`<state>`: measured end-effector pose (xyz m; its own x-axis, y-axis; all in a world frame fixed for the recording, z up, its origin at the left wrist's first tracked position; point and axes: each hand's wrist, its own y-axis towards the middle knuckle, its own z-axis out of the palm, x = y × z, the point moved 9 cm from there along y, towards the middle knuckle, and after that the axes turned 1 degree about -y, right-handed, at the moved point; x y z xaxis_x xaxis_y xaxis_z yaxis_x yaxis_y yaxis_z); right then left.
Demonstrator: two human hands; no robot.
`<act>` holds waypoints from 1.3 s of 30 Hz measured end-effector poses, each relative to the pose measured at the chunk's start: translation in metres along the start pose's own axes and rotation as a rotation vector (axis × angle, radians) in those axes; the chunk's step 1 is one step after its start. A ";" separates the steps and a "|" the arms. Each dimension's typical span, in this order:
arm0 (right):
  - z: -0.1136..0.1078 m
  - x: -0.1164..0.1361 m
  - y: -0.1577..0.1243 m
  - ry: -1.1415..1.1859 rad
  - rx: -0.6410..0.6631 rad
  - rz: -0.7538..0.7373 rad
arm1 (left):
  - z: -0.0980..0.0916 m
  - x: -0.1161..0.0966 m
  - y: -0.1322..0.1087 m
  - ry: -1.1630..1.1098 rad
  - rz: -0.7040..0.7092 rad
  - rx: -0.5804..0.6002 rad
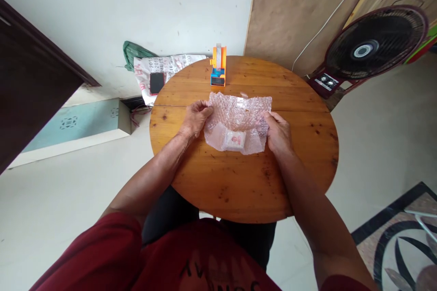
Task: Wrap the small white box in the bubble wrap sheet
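Observation:
A sheet of clear bubble wrap (235, 111) lies spread over the middle of a round wooden table (221, 182). Near its front edge a small whitish packet with red marks (235, 139) rests on the wrap. My left hand (197, 119) pinches the left edge of the sheet between thumb and fingers. At the opposite edge, my right hand (279, 131) grips the wrap the same way. Behind the sheet, close to the table's far edge, stands an orange and blue tape dispenser (218, 66).
A dark phone-like object (157, 83) lies on a printed white sack (177, 62) beyond the table's left side, beside a green bag (136, 51). A fan (363, 50) stands at the right. The wall is just behind the table.

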<state>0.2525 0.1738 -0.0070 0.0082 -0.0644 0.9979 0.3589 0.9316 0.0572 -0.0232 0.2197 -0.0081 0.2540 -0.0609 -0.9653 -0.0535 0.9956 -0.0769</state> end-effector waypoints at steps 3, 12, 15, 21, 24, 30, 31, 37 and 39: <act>-0.009 -0.001 0.007 -0.088 -0.044 -0.033 | -0.004 0.004 0.006 0.084 0.008 -0.021; -0.013 0.000 0.009 -0.186 -0.008 -0.051 | -0.021 -0.039 -0.003 0.345 0.434 -0.189; -0.013 -0.002 0.011 -0.195 -0.014 -0.037 | -0.008 -0.052 -0.018 0.367 0.520 -0.076; -0.013 -0.006 0.015 -0.184 -0.006 -0.019 | 0.049 -0.058 -0.051 0.735 0.396 0.502; -0.012 -0.006 0.015 -0.180 0.000 -0.013 | 0.058 -0.056 -0.058 0.942 0.357 0.629; -0.010 -0.005 0.015 -0.175 0.014 -0.012 | 0.043 -0.070 -0.094 0.885 0.486 0.579; -0.010 -0.005 0.015 -0.181 0.017 -0.015 | 0.044 -0.069 -0.108 0.847 0.497 0.649; -0.012 -0.006 0.016 -0.211 0.015 -0.034 | 0.051 -0.025 -0.174 0.801 0.325 1.057; -0.013 -0.008 0.016 -0.227 0.012 -0.046 | 0.050 -0.018 -0.172 0.772 0.314 1.006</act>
<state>0.2705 0.1847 -0.0140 -0.2188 -0.0259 0.9754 0.3426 0.9340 0.1016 0.0294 0.0526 0.0350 -0.2712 0.4922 -0.8272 0.8179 0.5708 0.0715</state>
